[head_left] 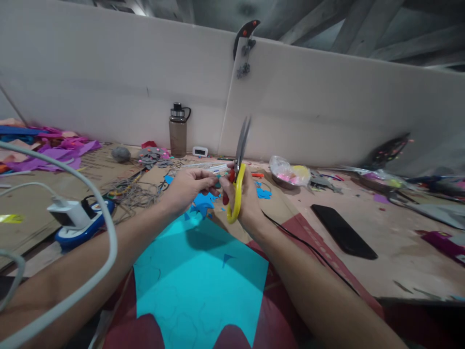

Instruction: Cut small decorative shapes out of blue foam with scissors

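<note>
My right hand (244, 198) is closed around yellow-handled scissors (238, 182), whose blades point up and away from me. My left hand (189, 186) pinches a small piece that I cannot make out, right beside the scissor handles. A large turquoise sheet of paper (198, 286) with pencil lines lies in front of me, below both hands. Blue paper cut-outs (203, 201) lie on the table just beyond the sheet.
A black phone (343, 231) lies to the right. A water bottle (178, 130) stands by the white partition. A power strip with a charger (78, 220) and white cable is on the left. Purple paper scraps (54, 150) pile far left; a bowl of bits (288, 174) sits ahead right.
</note>
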`<control>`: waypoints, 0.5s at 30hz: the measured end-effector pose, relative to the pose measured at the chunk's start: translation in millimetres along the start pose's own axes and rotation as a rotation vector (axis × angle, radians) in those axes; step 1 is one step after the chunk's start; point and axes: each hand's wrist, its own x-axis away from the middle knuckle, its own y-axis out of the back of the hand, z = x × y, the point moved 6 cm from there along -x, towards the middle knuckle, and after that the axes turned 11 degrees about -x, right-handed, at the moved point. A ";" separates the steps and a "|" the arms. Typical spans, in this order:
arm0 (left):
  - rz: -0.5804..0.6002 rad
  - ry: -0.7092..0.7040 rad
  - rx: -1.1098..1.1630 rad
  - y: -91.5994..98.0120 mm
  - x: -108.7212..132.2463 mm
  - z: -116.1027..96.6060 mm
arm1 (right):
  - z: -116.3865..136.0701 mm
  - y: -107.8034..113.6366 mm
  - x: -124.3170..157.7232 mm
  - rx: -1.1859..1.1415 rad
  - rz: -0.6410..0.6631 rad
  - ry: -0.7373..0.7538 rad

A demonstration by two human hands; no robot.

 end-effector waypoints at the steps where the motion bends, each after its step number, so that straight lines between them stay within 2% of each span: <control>1: -0.001 0.013 0.045 1.5 -0.5 -0.9 | -0.1 -0.1 -0.5 0.004 -0.005 -0.014; 4: -0.028 0.058 0.180 7.3 -1.1 -6.8 | 1.1 -2.0 -0.3 0.081 0.029 -0.053; 7: -0.090 0.071 0.278 14.9 -1.5 -15.4 | 2.2 -7.6 4.2 0.169 0.133 -0.111; 11: -0.161 0.041 0.322 22.5 -2.7 -22.9 | 1.0 -16.3 13.0 0.194 0.278 -0.181; 15: -0.172 0.028 0.336 24.3 -3.8 -21.9 | -1.3 -16.9 15.2 0.231 0.305 -0.166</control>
